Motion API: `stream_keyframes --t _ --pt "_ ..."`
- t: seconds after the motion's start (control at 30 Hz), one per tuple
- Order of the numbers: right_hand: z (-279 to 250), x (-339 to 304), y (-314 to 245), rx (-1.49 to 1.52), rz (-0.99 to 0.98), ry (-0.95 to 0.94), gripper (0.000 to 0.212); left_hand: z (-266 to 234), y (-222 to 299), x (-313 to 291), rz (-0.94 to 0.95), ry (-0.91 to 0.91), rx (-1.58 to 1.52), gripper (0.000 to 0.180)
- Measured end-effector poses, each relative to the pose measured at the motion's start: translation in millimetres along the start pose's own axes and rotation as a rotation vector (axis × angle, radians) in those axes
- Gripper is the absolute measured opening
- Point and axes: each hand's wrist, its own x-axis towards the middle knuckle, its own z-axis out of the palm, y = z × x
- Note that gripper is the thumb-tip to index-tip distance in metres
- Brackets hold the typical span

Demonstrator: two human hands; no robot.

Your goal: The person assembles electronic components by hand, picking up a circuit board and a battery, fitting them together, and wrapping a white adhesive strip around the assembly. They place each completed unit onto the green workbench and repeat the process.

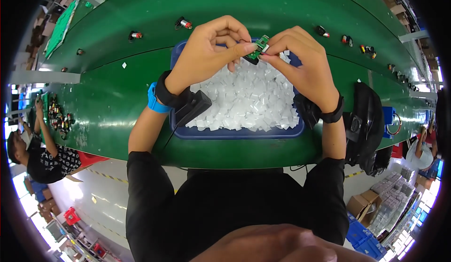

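Observation:
Between both hands, above the far part of a blue tray [277,134], is a small green circuit board [258,47] with a dark part beneath it. My left hand [209,50] pinches its left side between thumb and fingers. On the other side, the thumb and fingertips of my right hand [300,57] close on its edge, near a small white piece. Many small white translucent pieces [244,97] fill the tray below. Black straps with box-shaped devices sit at both wrists, and a blue band [155,98] circles the left one.
Small motor-like assemblies with red parts [186,24] lie spaced along the far green bench [117,78]. A black bag [364,121] stands at the right beside a blue box [389,121]. At the left, a co-worker [44,161] sits near a pile of similar assemblies [56,116].

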Motion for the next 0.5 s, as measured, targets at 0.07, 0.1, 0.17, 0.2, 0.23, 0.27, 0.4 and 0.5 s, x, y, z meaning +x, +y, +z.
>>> stream_keyframes --t 0.07,0.1,0.17,0.2,0.23,0.27,0.4,0.5 --pt "-0.7 -0.8 -5.9 0.032 0.032 -0.01 0.018 3.4 0.1 -0.3 0.021 0.001 -0.03 0.022" --pt "-0.9 -0.2 -10.5 0.087 0.103 0.0 0.017 8.4 2.9 -1.0 0.096 0.067 0.06 0.02" --pt "-0.8 -0.4 -16.2 0.2 0.244 0.02 0.014 16.2 7.0 -3.4 0.249 0.197 0.236 0.017" --pt "-0.2 -1.4 -15.2 0.2 0.251 0.026 0.014 16.9 7.1 -3.9 0.246 0.189 0.237 0.017" --pt "0.9 -2.1 -13.1 0.16 0.237 0.008 0.014 17.2 6.7 -4.4 0.273 0.177 0.295 0.017" --pt "1.5 -3.0 -10.8 0.121 0.221 -0.014 0.014 18.2 6.0 -5.4 0.301 0.171 0.353 0.016" --pt "1.9 -7.6 -6.4 0.087 0.235 -0.12 0.013 20.7 2.7 -5.1 0.324 0.163 0.44 0.017" --pt "2.4 -7.5 -8.8 0.095 0.235 -0.158 0.012 21.0 2.5 -6.1 0.34 0.172 0.509 0.017"
